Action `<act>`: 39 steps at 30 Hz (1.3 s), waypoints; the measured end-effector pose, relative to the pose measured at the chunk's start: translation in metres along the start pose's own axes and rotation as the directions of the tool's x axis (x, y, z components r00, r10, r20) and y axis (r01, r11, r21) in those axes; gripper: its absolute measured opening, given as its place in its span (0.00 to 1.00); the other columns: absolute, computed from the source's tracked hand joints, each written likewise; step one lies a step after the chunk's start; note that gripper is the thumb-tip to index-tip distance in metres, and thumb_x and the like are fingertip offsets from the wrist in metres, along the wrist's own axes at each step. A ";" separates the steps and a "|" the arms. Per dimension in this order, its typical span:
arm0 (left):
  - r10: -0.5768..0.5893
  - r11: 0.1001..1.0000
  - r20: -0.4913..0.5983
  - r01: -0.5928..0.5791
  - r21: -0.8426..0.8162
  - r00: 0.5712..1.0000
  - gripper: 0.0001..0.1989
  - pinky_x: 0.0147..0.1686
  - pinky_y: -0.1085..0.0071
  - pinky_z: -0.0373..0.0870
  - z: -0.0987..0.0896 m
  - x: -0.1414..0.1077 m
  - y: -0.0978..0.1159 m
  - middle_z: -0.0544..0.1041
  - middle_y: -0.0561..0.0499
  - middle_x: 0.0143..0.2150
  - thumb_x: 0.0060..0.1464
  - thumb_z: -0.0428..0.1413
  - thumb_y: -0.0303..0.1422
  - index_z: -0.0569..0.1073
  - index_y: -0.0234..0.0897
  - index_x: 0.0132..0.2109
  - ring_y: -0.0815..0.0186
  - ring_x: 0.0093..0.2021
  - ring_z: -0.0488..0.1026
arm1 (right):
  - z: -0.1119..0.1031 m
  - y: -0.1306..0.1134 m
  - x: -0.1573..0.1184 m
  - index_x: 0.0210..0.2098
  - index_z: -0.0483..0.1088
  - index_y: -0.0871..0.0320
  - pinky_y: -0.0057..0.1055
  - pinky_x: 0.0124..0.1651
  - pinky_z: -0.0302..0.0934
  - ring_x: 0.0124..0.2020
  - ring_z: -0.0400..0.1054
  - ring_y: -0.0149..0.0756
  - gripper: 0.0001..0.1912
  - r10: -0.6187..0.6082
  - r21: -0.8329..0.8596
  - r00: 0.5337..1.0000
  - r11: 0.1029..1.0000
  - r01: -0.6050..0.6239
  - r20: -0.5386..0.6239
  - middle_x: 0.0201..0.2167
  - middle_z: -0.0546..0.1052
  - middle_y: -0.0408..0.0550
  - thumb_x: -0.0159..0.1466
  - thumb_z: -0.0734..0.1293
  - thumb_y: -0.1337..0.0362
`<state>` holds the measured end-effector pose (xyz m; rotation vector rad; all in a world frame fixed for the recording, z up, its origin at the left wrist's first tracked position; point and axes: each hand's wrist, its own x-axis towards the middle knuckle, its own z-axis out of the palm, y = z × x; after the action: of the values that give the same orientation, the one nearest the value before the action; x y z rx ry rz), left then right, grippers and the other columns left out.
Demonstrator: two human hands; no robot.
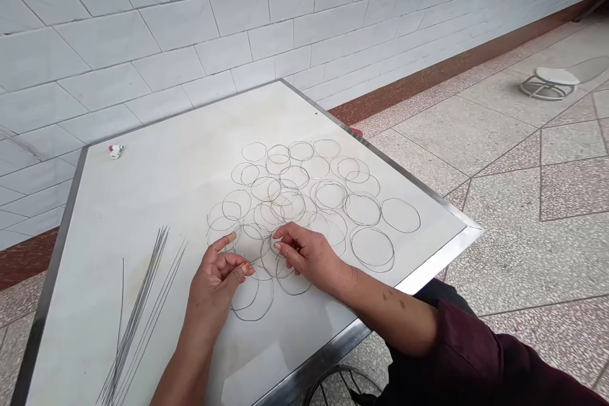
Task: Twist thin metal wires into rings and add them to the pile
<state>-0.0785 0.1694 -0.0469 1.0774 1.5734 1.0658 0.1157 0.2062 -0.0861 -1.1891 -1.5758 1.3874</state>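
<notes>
Nearest the camera, a maroon sleeve [476, 355] covers the upper part of the right arm, and the bare forearm runs out over the metal edge [380, 320] of the table so that the right hand [309, 257] reaches the middle of the work surface. The left hand [214, 279] comes up from the near side to meet it, and only a small gap separates the two.

We find both hands partly closed, with thumb and fingertips drawn together rather than spread flat. This posture appears suited to fine handling at close range. Both sets of fingertips rest at the wire rings [295, 196], but the strands are too thin for us to tell whether either hand actually grips one.

The rings lie flat in a broad, overlapping cluster on the white table top [157, 222], directly in front of the person, probably to keep them within easy reach of both hands. Several pass beneath the fingers, and a few extend toward the table's right side.

We observe a fan of straight wires [137, 311] at the near left, well apart from the rings, an arrangement that likely prevents snagging. A small red-and-white object [116, 151] sits near the far left edge. Behind the table stands a white tiled wall [143, 32], and a round white stool [549, 79] rests on the terrazzo floor [523, 266].
</notes>
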 end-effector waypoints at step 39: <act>0.045 0.997 -0.033 -0.043 0.062 0.998 0.26 0.41 0.60 0.72 -0.011 0.006 0.002 0.81 0.46 0.45 0.51 0.62 0.47 0.74 0.43 0.55 0.55 0.41 0.77 | -0.083 -0.013 -0.031 0.43 0.70 0.55 0.25 0.26 0.67 0.20 0.69 0.26 0.08 0.122 0.008 0.974 0.992 -0.122 -0.190 0.25 0.72 0.38 0.66 0.64 0.61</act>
<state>-0.0900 0.1739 -0.0439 1.1453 1.6249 1.0768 0.2005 0.2037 -0.0571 -1.3974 -1.3931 1.3047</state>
